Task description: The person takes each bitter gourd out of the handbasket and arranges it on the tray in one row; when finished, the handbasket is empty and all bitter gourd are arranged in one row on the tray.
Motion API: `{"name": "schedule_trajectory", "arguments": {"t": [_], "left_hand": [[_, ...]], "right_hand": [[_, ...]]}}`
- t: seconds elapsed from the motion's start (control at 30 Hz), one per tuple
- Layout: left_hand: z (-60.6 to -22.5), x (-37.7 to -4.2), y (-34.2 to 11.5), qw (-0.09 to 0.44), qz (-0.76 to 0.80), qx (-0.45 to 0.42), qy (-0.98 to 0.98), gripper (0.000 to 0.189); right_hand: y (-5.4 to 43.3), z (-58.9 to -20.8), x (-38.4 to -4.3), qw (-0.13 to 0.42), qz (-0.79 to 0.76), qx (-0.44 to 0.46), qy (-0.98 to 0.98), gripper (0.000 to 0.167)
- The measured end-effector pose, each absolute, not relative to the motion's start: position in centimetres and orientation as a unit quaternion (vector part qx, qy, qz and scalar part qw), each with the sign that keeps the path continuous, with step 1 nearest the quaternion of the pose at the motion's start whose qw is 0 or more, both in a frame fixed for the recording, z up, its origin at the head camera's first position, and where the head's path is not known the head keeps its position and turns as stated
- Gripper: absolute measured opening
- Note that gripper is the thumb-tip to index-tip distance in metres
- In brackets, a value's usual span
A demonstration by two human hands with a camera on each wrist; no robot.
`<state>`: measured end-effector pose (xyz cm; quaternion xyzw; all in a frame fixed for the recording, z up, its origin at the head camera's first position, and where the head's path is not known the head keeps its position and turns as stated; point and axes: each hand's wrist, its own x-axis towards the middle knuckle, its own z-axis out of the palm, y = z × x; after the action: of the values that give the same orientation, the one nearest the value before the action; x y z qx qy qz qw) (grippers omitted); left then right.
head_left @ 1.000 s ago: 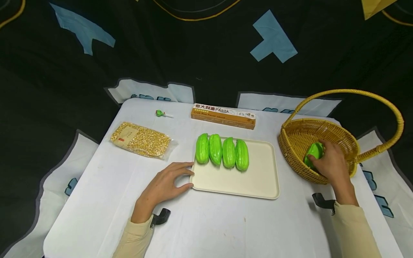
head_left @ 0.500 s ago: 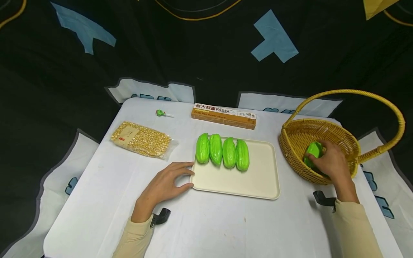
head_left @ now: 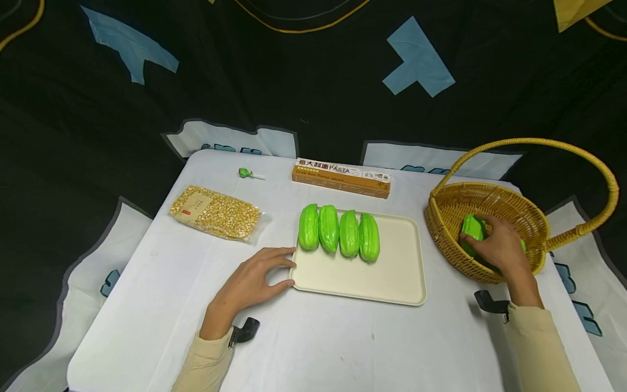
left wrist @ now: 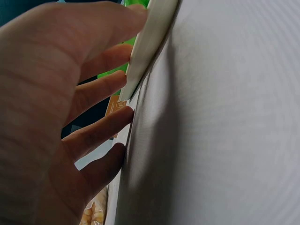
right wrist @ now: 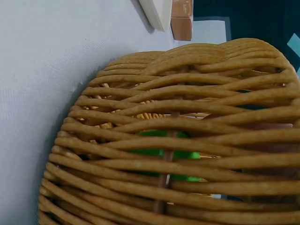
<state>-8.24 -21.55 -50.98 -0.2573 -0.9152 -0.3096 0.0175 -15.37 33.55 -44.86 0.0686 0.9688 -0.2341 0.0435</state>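
Note:
On the left part of the cream tray, several bright green, ridged bitter melons lie side by side. My left hand rests at the tray's left edge, thumb and fingertips against the rim; in the left wrist view its fingers are spread and loosely bent. Inside the wicker basket, my right hand grips another green bitter melon between thumb and fingers. A bit of green also shows right of that hand. The right wrist view shows mostly basket weave, with green behind it.
A pasta box lies behind the tray. A bag of corn kernels and a lollipop lie at the left on the white table. The basket's tall handle arches over its opening.
The bitter melon in my right hand has shifted slightly left and turned within the basket. A green patch now shows right of that hand. My left hand stays at the tray's edge.

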Motion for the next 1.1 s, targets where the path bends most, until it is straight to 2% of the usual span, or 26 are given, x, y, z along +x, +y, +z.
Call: {"name": "schedule_trajectory", "arguments": {"t": [0.27,0.77,1.1], "left_hand": [[-51.1,-8.2,-21.6,0.019,-0.310,-0.259,-0.915,0.033],[-51.1,-8.3,-21.6,0.034,-0.294,-0.266,-0.917,0.034],[-51.1,-8.2,-21.6,0.038,-0.301,-0.269,-0.914,0.034]], "right_hand": [[33.2,-44.7,-15.3,0.032,-0.243,0.075,0.967,0.076],[31.1,-42.9,-13.7,-0.096,-0.258,0.034,0.961,0.071],[29.6,-41.3,-12.5,-0.136,-0.280,0.028,0.950,0.071]]}}
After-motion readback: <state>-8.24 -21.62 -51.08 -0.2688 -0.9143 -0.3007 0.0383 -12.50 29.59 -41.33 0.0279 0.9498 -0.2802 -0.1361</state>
